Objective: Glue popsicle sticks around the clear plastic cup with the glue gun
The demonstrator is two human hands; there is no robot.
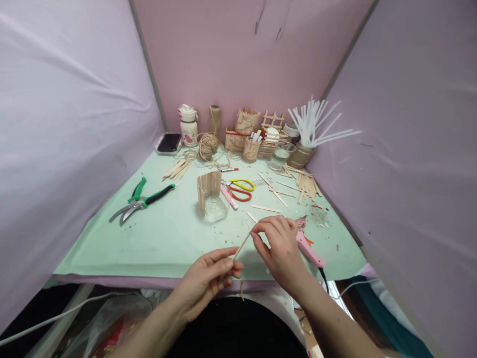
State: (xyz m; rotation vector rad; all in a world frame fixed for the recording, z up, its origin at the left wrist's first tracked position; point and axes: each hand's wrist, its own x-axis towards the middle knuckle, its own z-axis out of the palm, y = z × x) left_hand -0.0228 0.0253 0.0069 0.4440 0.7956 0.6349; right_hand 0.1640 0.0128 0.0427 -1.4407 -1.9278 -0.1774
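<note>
Above the table's front edge, my left hand (212, 276) pinches the lower end of a thin wooden craft stick (242, 246) between thumb and fingers. At the stick's upper end, my right hand (278, 243) has its thumb and fingertips closed on it. The stick slants up to the right between both hands. Beyond them stands a clear square container (216, 209) with wooden stick pieces (209, 186) upright along two of its sides. Right of my right hand lies a pink glue gun (310, 250). Several loose craft sticks (266, 208) lie just past my right hand.
Green-handled pruning shears (139, 201) lie at left. Scissors with red and yellow handles (240, 193) and a pink pen-like tool (228, 196) are mid-table. At the back stand a bottle (188, 127), a twine ball (207, 146), a water cup (280, 158) and a jar of white glue sticks (302, 155).
</note>
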